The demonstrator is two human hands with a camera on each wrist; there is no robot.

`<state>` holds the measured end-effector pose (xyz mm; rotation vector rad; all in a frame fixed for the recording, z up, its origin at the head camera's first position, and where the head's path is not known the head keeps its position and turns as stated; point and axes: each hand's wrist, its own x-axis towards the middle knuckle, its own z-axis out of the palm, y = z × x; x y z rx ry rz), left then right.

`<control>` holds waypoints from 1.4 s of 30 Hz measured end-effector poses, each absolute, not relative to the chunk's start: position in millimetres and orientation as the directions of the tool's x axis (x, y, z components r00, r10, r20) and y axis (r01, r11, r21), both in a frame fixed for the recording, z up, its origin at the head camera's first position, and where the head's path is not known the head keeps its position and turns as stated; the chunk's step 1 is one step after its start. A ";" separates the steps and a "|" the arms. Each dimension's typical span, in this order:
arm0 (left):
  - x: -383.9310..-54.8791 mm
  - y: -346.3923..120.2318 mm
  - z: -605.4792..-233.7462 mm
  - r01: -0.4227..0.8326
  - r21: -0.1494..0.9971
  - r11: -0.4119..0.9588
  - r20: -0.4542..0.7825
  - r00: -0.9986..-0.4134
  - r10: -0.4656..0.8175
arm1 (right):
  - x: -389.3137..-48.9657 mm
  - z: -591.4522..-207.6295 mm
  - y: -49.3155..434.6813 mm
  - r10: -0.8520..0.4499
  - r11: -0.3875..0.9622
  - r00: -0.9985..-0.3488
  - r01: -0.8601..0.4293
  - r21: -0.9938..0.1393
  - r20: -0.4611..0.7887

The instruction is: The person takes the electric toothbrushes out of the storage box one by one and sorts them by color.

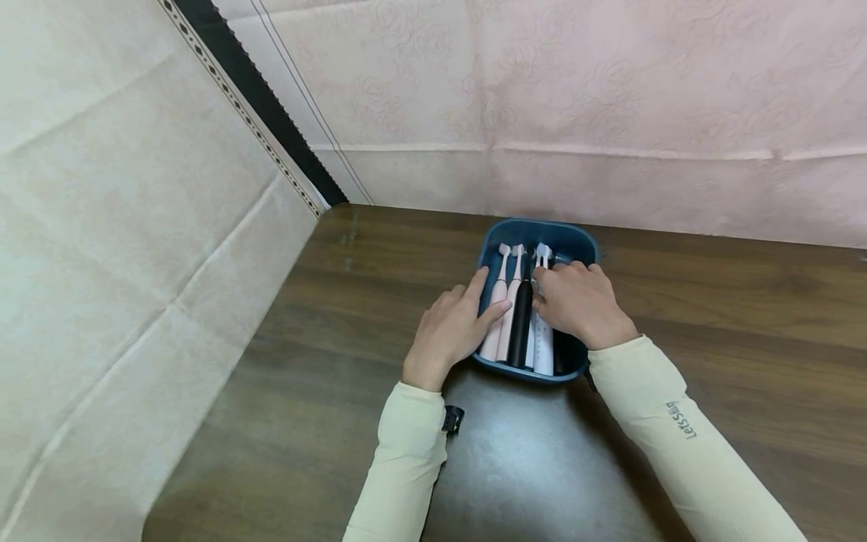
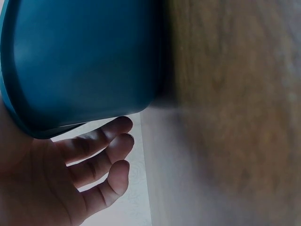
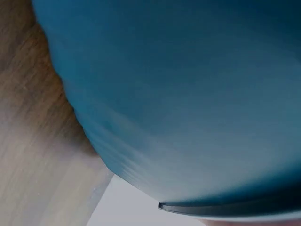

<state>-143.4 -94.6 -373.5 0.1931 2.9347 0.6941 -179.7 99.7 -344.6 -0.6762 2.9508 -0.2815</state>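
Observation:
A dark blue plastic bin [image 1: 535, 226] holds several electric toothbrushes lying side by side. Leftmost is a pale pink toothbrush [image 1: 493, 324], then another pale one, then a black toothbrush [image 1: 520, 324] and white ones. My right hand [image 1: 579, 301] reaches in over the right half, thumb and index finger curled at a white toothbrush [image 1: 544, 350] below its head; its other fingers are hidden. My left hand [image 1: 450, 327] rests along the bin's left rim, thumb stretched over the pink handles. In the left wrist view, its relaxed fingers [image 2: 96, 165] lie beside the bin's outer wall [image 2: 84, 61].
The bin stands on a brown wood-grain table [image 1: 325, 361], near its back edge. Behind rises a pale pink patterned cloth [image 1: 609, 90]. A cream cloth [image 1: 122, 226] with a black strip [image 1: 271, 105] borders the left side.

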 end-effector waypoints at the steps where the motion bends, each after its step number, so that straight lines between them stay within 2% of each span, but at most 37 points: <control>1: -143.3 -94.5 -373.5 0.096 0.452 0.887 -0.088 -0.985 0.151 | -179.7 -345.2 100.0 -0.442 0.881 -0.895 -0.423 -0.211 -0.055; 21: -144.3 -97.3 -375.5 0.110 0.447 0.888 -0.110 -0.978 0.176 | -175.9 -350.5 101.4 -0.405 0.869 -0.913 -0.369 -0.330 -0.046; 30: -146.1 -103.2 -377.7 0.116 0.450 0.886 -0.104 -0.978 0.181 | -173.1 -349.0 100.7 -0.358 0.816 -0.933 -0.292 -0.499 -0.038; 42: -147.8 -110.4 -378.1 0.118 0.452 0.884 -0.101 -0.978 0.182 | -159.6 -344.0 97.1 -0.341 0.686 -0.936 -0.314 -0.656 0.091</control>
